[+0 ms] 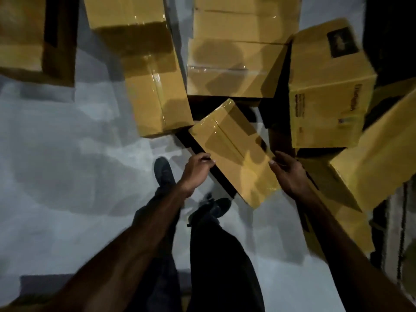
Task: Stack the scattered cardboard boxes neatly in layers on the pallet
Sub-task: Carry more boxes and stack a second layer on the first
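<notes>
Looking down past our own arms, we see a tilted box [234,152] between our two hands, its taped top face turned up toward us and its long axis running from upper left to lower right. Our left hand [197,168] is at the box's left edge with fingers curled, the fingertips touching or just at that edge; we cannot tell whether it grips firmly. Our right hand [287,171] is at the box's right edge, fingers fairly straight and spread along the side, touching it.

Beyond this box lies a dark gap, and past it a stack [236,64] of flat taped boxes in the upper middle. Just left of that stack stands a long box [155,86], partly in shadow, with another box [126,14] above it at the top edge. At the far upper left a further box [22,34] sits apart on the floor [56,143]. To the right a printed box [328,95] with dark lettering and a dark label stands close to the stack, and a blurred box [378,152] leans at the right edge, with more cardboard beneath it. We cannot make out a pallet for certain in the dark gaps.

Below the hands, our dark trousers and two dark shoes [164,172] show against the pale grey floor.
</notes>
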